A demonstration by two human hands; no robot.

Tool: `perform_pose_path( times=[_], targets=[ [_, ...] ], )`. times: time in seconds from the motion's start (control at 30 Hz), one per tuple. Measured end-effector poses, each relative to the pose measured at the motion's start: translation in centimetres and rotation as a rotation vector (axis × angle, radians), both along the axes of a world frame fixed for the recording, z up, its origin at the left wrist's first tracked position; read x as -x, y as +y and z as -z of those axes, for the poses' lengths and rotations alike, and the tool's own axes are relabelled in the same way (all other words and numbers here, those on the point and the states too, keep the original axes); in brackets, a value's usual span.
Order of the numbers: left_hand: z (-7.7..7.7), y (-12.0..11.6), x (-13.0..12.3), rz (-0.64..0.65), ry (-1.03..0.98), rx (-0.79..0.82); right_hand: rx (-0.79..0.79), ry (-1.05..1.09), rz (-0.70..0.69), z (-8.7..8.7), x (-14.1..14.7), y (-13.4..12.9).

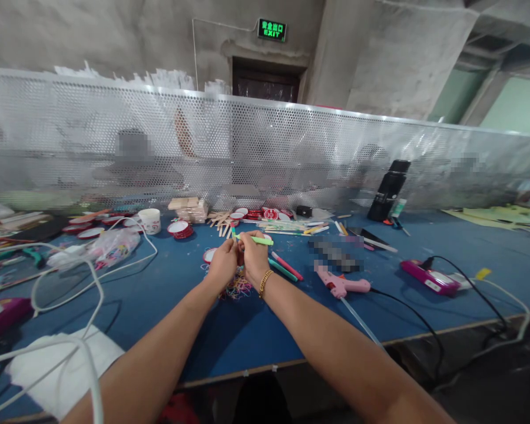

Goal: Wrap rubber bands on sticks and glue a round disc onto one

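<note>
Both of my hands meet above the middle of the blue table. My right hand (pixel 255 257) is closed around a light green marker (pixel 261 239), which points left. My left hand (pixel 224 259) is closed on a small stick (pixel 234 229) with a red and green upper end; its lower part is hidden by the fingers. The marker's tip is close to this stick. Beneath my hands lies a tangle of coloured loops (pixel 238 287). A red marker (pixel 287 266) and a teal marker (pixel 283 270) lie just right of my right hand.
A pink glue gun (pixel 342 284) and a purple power strip (pixel 430 278) lie on the right, with cables. Near the perforated metal divider (pixel 269 147) stand a black bottle (pixel 388 189), a paper cup (pixel 149 222) and wooden pieces (pixel 188 209). White cables cross the left side.
</note>
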State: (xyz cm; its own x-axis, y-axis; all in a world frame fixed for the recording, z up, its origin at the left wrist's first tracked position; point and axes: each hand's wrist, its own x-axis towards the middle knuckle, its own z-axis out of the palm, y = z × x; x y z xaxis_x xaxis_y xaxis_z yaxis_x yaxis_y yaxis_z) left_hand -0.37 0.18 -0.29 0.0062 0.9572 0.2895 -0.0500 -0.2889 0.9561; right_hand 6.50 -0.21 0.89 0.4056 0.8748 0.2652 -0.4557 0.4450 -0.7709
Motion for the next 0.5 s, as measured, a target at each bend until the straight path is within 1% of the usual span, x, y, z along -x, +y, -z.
perform_pose_path(
  times=[0.1, 0.23, 0.5],
  targets=[
    [0.17, 0.13, 0.14, 0.006, 0.045, -0.028, -0.001, 0.006, -0.001, -0.11, 0.02, -0.14],
    [0.37, 0.30, 0.25, 0.009, 0.030, -0.019, 0.019, 0.009, -0.003, -0.31, 0.00, -0.34],
    [0.38, 0.32, 0.25, 0.007, 0.063, -0.042, 0.046, 0.024, 0.010, -0.55, 0.03, -0.47]
  ],
)
